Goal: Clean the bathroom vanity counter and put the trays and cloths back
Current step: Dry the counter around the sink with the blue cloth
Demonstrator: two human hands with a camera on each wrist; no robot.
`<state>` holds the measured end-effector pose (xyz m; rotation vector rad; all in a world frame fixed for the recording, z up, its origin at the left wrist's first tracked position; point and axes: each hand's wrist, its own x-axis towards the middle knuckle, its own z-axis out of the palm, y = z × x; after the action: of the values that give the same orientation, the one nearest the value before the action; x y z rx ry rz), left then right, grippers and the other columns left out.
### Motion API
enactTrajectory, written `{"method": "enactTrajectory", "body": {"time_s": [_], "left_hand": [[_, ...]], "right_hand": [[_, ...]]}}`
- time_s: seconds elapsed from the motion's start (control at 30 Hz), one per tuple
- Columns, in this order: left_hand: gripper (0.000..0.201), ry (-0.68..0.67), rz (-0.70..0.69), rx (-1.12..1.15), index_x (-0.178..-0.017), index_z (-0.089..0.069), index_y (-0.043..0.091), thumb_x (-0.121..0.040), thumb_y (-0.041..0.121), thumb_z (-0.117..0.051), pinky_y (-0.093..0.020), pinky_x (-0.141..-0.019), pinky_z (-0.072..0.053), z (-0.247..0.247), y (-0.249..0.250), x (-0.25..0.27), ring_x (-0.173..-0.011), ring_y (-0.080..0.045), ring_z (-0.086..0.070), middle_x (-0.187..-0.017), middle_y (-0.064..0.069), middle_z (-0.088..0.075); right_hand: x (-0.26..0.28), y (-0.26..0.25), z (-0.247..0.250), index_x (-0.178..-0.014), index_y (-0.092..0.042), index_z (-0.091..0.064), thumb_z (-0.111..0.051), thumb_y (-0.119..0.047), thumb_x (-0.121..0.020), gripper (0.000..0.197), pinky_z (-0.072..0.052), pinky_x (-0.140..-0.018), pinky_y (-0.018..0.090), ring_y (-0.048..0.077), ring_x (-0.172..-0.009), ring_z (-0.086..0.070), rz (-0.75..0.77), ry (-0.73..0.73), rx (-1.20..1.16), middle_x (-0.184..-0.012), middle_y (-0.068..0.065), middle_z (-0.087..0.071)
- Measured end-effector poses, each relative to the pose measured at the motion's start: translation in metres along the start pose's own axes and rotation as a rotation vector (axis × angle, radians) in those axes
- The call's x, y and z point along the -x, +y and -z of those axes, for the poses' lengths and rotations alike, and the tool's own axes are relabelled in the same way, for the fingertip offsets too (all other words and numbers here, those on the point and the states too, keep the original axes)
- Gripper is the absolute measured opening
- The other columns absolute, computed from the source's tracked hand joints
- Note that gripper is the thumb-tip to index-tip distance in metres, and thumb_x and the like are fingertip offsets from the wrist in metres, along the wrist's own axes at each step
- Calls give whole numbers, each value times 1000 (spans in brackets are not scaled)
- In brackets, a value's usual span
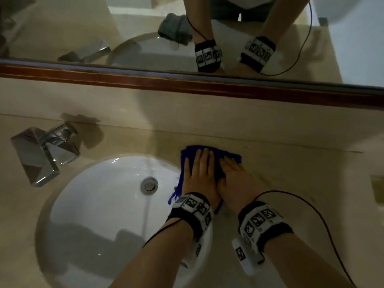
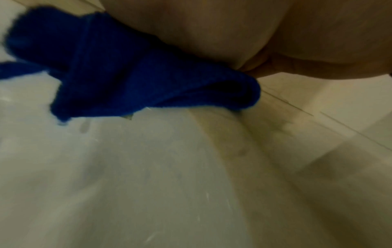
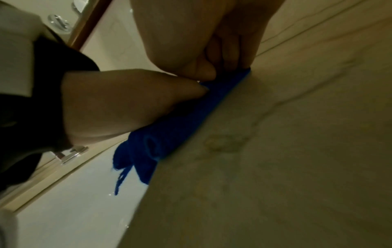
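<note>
A folded blue cloth (image 1: 220,151) lies on the beige vanity counter (image 1: 291,183), just right of the sink's rim, with loose threads hanging over the basin. My left hand (image 1: 199,167) lies flat on the cloth, fingers straight and pointing toward the backsplash. My right hand (image 1: 232,171) presses on the cloth's right part, close beside the left. In the left wrist view the cloth (image 2: 127,75) bunches under my palm (image 2: 212,33). In the right wrist view the cloth (image 3: 191,120) is pinned under my right hand (image 3: 212,42) and my left hand (image 3: 116,104).
The white round sink (image 1: 104,204) with its drain (image 1: 149,185) is at lower left. A chrome faucet (image 1: 45,150) stands behind it. A mirror (image 1: 145,28) with a wooden frame (image 1: 187,80) runs along the back. A yellowish object (image 1: 377,188) sits at the counter's right edge.
</note>
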<state>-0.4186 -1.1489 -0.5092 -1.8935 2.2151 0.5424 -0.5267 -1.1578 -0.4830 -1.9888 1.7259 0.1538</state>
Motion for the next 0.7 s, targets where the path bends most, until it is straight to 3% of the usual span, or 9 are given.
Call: {"method": "enactTrajectory", "body": {"time_s": [0.1, 0.17, 0.23, 0.4, 0.5, 0.6, 0.7], "left_hand": [[77, -51, -39, -41, -146, 26, 10, -94, 54, -12, -50, -113, 19, -5, 28, 8, -143, -25, 25, -155, -7, 28], [80, -86, -71, -55, -145, 27, 10, -83, 57, 10, -50, -111, 21, -10, 45, 13, -143, -25, 26, -155, -7, 29], [83, -119, -96, -68, -145, 27, 10, -75, 54, 18, -51, -111, 21, -15, 64, 20, -142, -25, 26, -155, -8, 29], [75, -154, -116, -75, -144, 29, 8, -84, 50, 12, -54, -113, 17, -36, 119, 49, -141, -27, 30, -153, -11, 32], [80, -183, -89, -58, -141, 33, 7, -95, 53, -14, -55, -113, 14, -47, 149, 67, -140, -29, 31, -151, -12, 36], [94, -189, -75, -61, -143, 31, 8, -92, 58, -30, -51, -116, 11, -46, 166, 80, -142, -28, 28, -152, -10, 35], [85, -161, -52, 98, -149, 21, 14, -92, 56, -27, -44, -118, 4, -41, 160, 96, -146, -22, 17, -157, -3, 23]], "right_hand": [[21, 21, 2, -153, -14, -16, -38, -19, -96, 61, -11, -120, 27, 14, -147, -13, -83, 19, -44, -160, 2, -14], [35, 36, 3, -152, -15, -18, -38, -18, -96, 59, -12, -117, 24, 13, -146, -16, -113, 41, -60, -159, 1, -17], [51, 52, 1, -152, -16, -19, -39, -17, -97, 59, -13, -116, 22, 12, -146, -17, -136, 51, -65, -159, 1, -18], [92, 91, -6, -149, -13, -30, -43, -10, -93, 57, -17, -115, 23, 13, -143, -25, -203, 94, -152, -155, 3, -28], [115, 112, -9, -146, -10, -35, -44, -7, -91, 56, -19, -117, 25, 15, -142, -28, -204, 78, -198, -153, 6, -33], [129, 124, -6, -146, -10, -35, -37, -19, -91, 57, -20, -118, 30, 18, -142, -29, -190, 35, -174, -153, 7, -33], [143, 117, 1, -149, -13, -28, -38, -23, -93, 58, -16, -119, 34, 21, -144, -22, -172, 34, -106, -156, 5, -26]]}}
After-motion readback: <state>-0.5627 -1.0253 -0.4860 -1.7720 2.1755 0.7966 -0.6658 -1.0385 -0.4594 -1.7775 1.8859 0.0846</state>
